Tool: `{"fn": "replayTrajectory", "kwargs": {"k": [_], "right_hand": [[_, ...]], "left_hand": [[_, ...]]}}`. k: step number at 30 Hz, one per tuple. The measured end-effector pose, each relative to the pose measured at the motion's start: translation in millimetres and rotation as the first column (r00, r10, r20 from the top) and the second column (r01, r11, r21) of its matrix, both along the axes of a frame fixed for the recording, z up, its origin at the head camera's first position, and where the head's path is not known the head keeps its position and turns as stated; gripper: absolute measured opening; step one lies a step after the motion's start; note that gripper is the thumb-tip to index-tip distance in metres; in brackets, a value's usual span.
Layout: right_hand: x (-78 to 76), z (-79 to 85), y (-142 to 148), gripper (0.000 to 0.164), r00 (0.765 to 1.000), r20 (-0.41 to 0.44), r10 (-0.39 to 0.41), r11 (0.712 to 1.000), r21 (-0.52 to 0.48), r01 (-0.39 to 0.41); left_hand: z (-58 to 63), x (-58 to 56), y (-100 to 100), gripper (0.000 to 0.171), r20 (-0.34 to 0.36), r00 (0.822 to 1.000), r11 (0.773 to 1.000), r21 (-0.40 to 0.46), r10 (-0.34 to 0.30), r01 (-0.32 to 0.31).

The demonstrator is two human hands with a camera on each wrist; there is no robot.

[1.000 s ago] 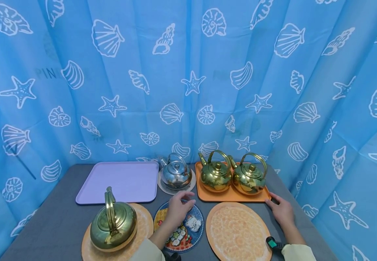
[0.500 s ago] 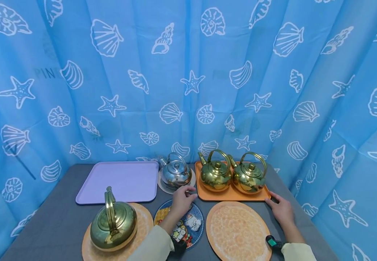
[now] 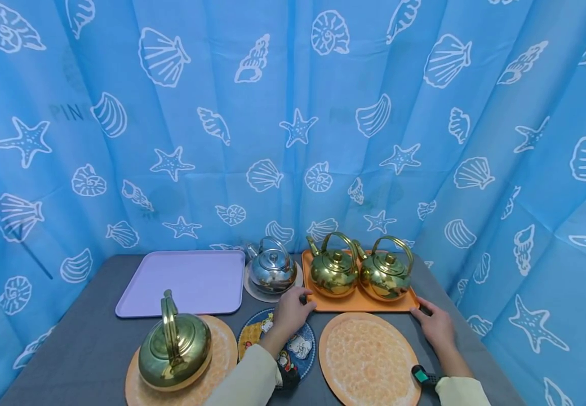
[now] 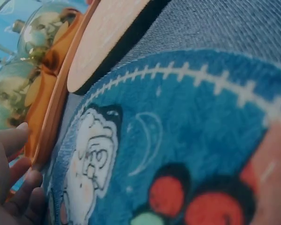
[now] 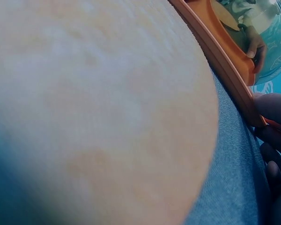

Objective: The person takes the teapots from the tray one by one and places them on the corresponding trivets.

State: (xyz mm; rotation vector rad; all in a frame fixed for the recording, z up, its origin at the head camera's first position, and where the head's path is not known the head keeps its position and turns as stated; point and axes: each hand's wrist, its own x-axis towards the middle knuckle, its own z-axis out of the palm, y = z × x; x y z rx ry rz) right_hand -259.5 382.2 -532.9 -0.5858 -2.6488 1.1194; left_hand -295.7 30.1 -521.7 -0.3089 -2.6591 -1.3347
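Note:
An orange tray (image 3: pixel 364 307) bears two shiny gold teapots (image 3: pixel 334 273), (image 3: pixel 385 276) side by side. At its front right corner my right hand (image 3: pixel 437 326) pinches the rim, with the thumb above and fingers at the underside. My left hand (image 3: pixel 292 310) reaches over a round blue patterned mat (image 3: pixel 309 361). Its fingertips (image 4: pixel 22 127) are right at the tray's front left corner, loosely bent with a gap between thumb and fingers. Part of that mat is hidden beneath the left hand and sleeve.
A gold teapot (image 3: pixel 175 349) stands on a round tan mat (image 3: pixel 224 338) at front left. Behind lies a purple tray (image 3: pixel 186 279). A silver teapot (image 3: pixel 272 270) sits on a pale round mat (image 3: pixel 252 290). Another tan mat (image 3: pixel 369 355) lies before the orange tray.
My left hand has moved right, from over the blue patterned mat to the orange tray's left corner. My right hand has stayed at the tray's right corner.

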Motion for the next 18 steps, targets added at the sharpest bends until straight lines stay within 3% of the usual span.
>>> {"fn": "replayTrajectory", "kwargs": {"k": [8,18], "right_hand": [[-0.8,-1.3,-5.0,0.05,1.0,0.005,-0.01,1.0,-0.019,0.01],[-0.2,3.9,-5.3,0.047,0.999,-0.02,-0.05,0.996,-0.074,0.048]], "left_hand": [[-9.3,-0.1,3.9,0.032,-0.013,0.996,0.991,-0.095,0.091,-0.092],[-8.1,0.2,4.2,0.036,-0.023,0.998,0.991,-0.116,0.061,-0.064]]}}
